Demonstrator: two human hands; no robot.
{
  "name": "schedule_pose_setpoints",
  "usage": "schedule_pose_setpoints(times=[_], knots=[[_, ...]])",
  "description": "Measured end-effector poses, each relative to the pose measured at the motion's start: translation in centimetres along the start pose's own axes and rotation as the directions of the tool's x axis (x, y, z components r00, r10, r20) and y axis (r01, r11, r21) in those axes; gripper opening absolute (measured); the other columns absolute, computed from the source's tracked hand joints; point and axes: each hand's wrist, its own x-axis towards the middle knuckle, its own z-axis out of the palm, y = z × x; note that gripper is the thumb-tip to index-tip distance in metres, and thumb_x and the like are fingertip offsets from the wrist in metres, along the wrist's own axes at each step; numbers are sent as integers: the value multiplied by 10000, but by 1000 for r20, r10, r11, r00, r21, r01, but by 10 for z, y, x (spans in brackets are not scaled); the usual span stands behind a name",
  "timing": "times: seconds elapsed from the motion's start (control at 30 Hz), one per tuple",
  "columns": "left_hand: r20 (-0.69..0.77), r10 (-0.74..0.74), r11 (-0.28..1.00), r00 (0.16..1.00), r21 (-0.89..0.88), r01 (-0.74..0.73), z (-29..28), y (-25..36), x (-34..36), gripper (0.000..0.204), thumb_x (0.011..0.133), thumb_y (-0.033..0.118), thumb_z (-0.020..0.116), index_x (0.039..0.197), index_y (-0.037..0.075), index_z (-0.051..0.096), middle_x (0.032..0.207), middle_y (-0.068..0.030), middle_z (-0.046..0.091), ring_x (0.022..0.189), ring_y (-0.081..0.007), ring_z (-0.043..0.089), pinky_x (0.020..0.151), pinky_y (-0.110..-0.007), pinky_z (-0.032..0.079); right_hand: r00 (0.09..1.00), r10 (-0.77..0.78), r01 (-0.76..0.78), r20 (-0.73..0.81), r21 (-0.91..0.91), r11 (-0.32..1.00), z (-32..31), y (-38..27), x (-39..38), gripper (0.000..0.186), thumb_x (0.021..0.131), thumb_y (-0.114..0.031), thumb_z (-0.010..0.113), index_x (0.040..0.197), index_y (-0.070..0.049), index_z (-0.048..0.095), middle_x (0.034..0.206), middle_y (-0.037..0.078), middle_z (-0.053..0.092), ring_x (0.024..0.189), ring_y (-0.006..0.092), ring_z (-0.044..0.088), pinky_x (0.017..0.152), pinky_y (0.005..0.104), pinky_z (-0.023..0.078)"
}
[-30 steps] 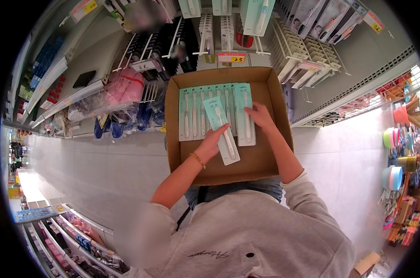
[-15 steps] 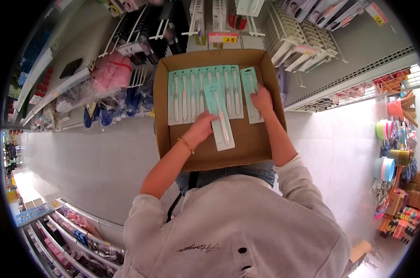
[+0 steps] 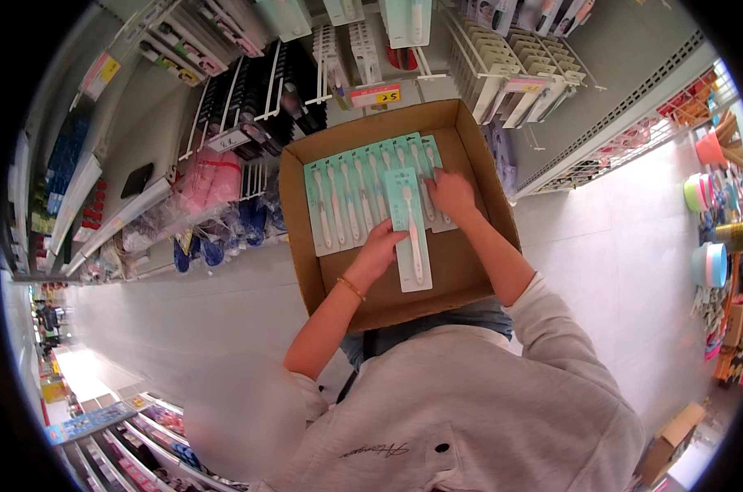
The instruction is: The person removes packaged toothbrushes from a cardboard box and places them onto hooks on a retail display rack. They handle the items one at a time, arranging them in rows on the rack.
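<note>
An open cardboard box (image 3: pixel 396 316) sits in front of my waist. A row of toothbrushes in pale green blister packs (image 3: pixel 338 205) lies side by side in it. My left hand (image 3: pixel 378 248) pinches the edge of one toothbrush pack (image 3: pixel 417 261), which is raised over the row and covers part of it. At the right end of the row, my right hand (image 3: pixel 452 198) has its fingers bent over another toothbrush pack (image 3: pixel 447 226), partly hidden by the hand. That pack lies against its neighbour.
Beyond the box, a shop rack carries hooks with white packs (image 3: pixel 515 78), black packs (image 3: pixel 273 90) and more green toothbrush packs (image 3: pixel 408 23). Shelves (image 3: pixel 117 217) stand on the left. A wire-fronted shelf (image 3: pixel 617 148) runs along the right, above pale floor (image 3: pixel 576 262).
My right hand has brought its toothbrush pack left, against the row's end. The left hand still holds its pack. The whole view has shifted and tilted slightly.
</note>
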Motion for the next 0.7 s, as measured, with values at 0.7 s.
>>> schedule_pose_setpoints(times=[0.7], knots=[[-232, 261, 962, 937, -23, -274, -25, -19, 15, 125, 886, 90, 576, 999, 36, 570, 984, -40, 614, 920, -128, 574, 803, -279, 472, 911, -324, 32, 256, 739, 673, 2, -23, -7, 349, 832, -304, 639, 936, 22, 571, 681, 65, 571, 620, 172, 554, 594, 329, 468]])
